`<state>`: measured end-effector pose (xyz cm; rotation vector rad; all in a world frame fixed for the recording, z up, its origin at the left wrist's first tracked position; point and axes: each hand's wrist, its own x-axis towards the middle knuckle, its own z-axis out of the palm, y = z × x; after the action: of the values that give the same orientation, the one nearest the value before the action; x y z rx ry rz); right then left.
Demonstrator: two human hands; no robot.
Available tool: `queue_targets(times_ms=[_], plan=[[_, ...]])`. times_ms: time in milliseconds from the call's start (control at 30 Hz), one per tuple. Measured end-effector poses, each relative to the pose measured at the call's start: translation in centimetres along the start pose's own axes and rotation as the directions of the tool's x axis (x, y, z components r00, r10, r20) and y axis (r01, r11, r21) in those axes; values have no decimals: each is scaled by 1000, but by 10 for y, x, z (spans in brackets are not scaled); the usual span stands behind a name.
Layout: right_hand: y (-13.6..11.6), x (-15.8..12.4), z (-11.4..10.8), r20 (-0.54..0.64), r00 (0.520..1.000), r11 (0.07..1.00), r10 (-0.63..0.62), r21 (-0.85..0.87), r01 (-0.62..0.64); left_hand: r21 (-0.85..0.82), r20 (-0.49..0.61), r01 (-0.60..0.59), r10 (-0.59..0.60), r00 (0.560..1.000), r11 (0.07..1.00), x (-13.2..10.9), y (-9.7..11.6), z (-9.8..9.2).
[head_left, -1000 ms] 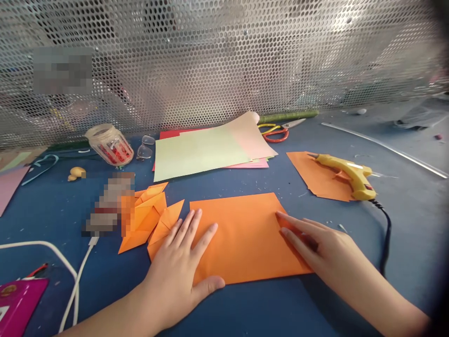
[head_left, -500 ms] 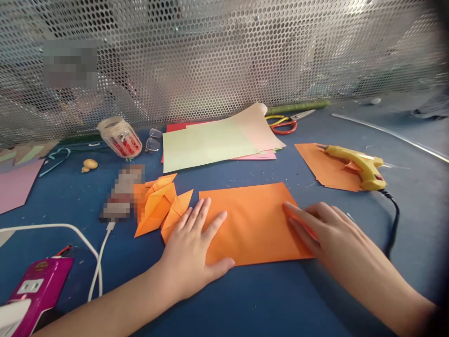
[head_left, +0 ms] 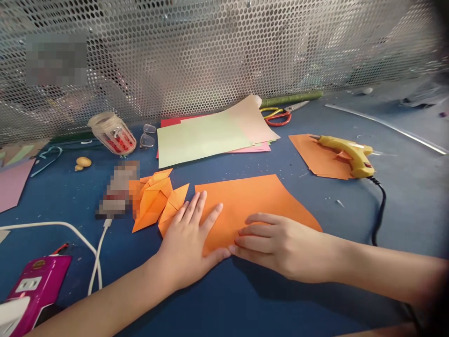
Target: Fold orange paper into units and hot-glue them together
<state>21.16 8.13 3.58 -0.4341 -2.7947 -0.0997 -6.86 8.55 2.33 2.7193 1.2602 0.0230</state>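
Note:
An orange sheet [head_left: 245,199] lies on the blue table, its right part bulging upward slightly. My left hand [head_left: 187,243] rests flat on the sheet's left end with the fingers spread. On the sheet's near edge is my right hand [head_left: 284,245], its fingers bent and close together, the fingertips near my left thumb. Whether those fingers pinch the paper is hidden. Folded orange paper pieces [head_left: 154,199] lie just left of the sheet, partly beside my left fingers.
A yellow glue gun [head_left: 347,152] lies on orange paper [head_left: 305,150] at the right. Behind are pale sheets [head_left: 206,138], scissors [head_left: 278,117] and a jar [head_left: 115,135]. A white cable [head_left: 100,262] and a magenta power strip [head_left: 45,276] are at the left.
My right hand has moved left from the sheet's right end to its near edge beside my left thumb. My left hand stays on the sheet. The view has shifted slightly.

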Motion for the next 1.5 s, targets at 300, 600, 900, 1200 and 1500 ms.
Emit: queue_targets(times_ms=[300, 600, 900, 1200, 1500], plan=[[-21, -24, -9, -125, 977, 983, 171, -46, -178, -35, 87, -9, 12, 996, 999, -2, -13, -11], [-25, -129, -25, -43, 924, 904, 379, -193, -380, -69, 132, 10, -1, 991, 998, 1, -12, -18], [5, -34, -16, 83, 997, 998, 3, -68, 3, -105, 185, 63, -43, 982, 992, 4, -10, -24], [3, 8, 0, 298, 954, 996, -16, -80, 42, -209, 279, 90, -28, 960, 974, 5, -20, -41], [-2, 24, -6, 406, 914, 998, 20, -66, 7, -260, 354, 104, -5, 935, 960, 8, -25, -50]])
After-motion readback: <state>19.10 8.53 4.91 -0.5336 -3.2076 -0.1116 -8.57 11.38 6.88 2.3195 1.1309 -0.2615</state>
